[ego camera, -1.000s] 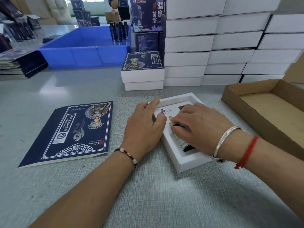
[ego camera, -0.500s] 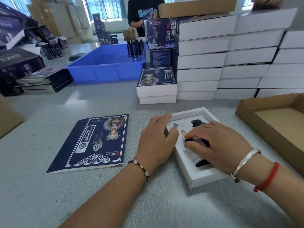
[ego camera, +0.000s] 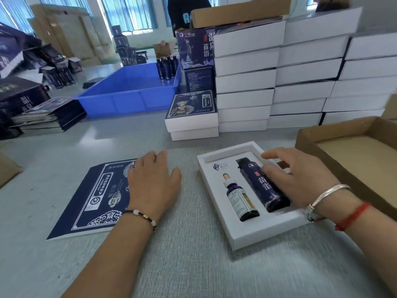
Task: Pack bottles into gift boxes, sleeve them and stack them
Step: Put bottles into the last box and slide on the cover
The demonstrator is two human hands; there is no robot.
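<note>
While both bottles lie seated, check these before sleeving:
Gift box: just ahead of you, open on the table.
Right hand: fingers loose, resting against the tall bottle.
Left hand: spread flat on the navy sleeve, gripping nothing.
Risk: the sleeve could snag a proud bottle.
Axis: dropper bottle and tall bottle point caps away.

Left hand flat, palm down, fingers spread loosely, beaded bracelet on wrist. Right hand open, fingers curved and extended forward, silver bangle and red string at wrist. Both forearms bare.
</note>
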